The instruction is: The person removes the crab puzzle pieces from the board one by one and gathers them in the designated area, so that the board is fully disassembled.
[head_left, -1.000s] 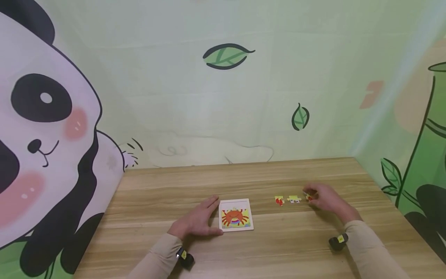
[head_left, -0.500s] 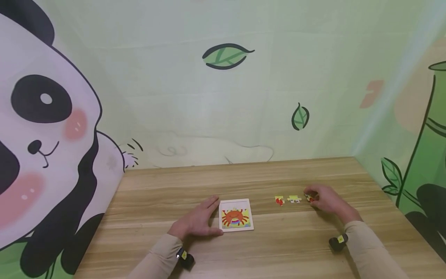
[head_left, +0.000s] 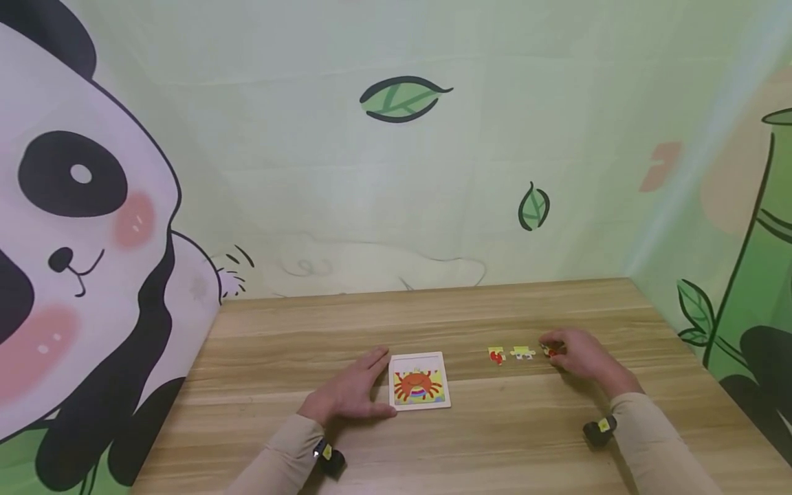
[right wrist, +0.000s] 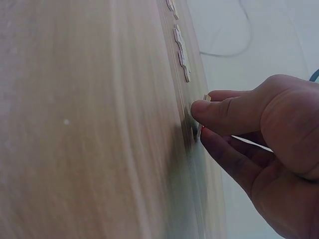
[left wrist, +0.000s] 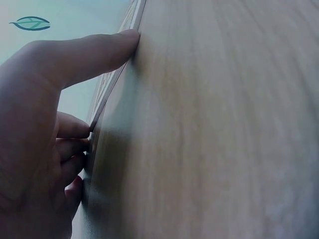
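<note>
A white-rimmed puzzle tray (head_left: 447,385) with an orange crab picture (head_left: 417,385) lies on the table; a strip at its top shows bare. Spread along its left side, my left hand (head_left: 346,393) touches the tray's edge with thumb and fingers. The left wrist view shows the thumb (left wrist: 107,52) against that edge. Farther right, my right hand (head_left: 584,356) pinches a small red and yellow jigsaw piece (head_left: 550,350), partly hidden by the fingers. In the right wrist view this piece (right wrist: 200,130) stands tilted between thumb and fingers, just above or touching the table.
Two loose jigsaw pieces lie left of my right hand: a yellow and red one (head_left: 496,355) and a yellow and white one (head_left: 522,353). The wooden table (head_left: 489,440) ends at a printed cloth backdrop (head_left: 278,158) with a panda. A camera is strapped to each wrist.
The piece in my right hand has turned slightly as the fingertips shifted a little. My left hand, the tray and the two loose pieces have stayed put.
</note>
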A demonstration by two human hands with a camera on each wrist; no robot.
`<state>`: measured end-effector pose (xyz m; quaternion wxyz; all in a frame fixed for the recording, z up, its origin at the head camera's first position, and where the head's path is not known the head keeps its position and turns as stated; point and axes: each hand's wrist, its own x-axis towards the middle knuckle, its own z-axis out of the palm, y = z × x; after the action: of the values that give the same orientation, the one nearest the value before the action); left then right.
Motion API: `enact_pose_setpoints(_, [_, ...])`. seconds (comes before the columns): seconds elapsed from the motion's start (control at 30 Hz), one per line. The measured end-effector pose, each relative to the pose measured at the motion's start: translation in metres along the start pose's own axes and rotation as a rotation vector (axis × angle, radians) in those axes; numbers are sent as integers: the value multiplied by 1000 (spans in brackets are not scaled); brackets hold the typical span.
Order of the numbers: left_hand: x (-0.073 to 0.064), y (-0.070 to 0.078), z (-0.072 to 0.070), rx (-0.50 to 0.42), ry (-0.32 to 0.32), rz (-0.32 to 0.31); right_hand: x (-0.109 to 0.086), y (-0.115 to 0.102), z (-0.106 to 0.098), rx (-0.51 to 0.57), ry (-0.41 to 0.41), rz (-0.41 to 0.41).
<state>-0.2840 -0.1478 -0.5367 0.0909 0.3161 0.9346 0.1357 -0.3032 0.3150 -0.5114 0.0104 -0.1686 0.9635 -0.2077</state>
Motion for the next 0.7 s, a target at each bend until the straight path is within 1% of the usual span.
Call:
enact_pose_setpoints(0.2, [0,0,0,-10,20,28,0,-1,-1,-8,3,3])
enact_pose_setpoints(0.27, [0,0,0,-10,24,31,0,-2,-1,-18,13,-11])
enact_pose_setpoints(0.43, [0,-1,0,-4,24,29,0,-3,-2,-59,30,-88])
enact_pose_setpoints(0.5, [0,-1,1,-7,21,26,1,-2,-1,-68,26,-97])
enact_pose_setpoints(0.7, [0,0,0,-7,25,31,3,2,2,-77,12,-87])
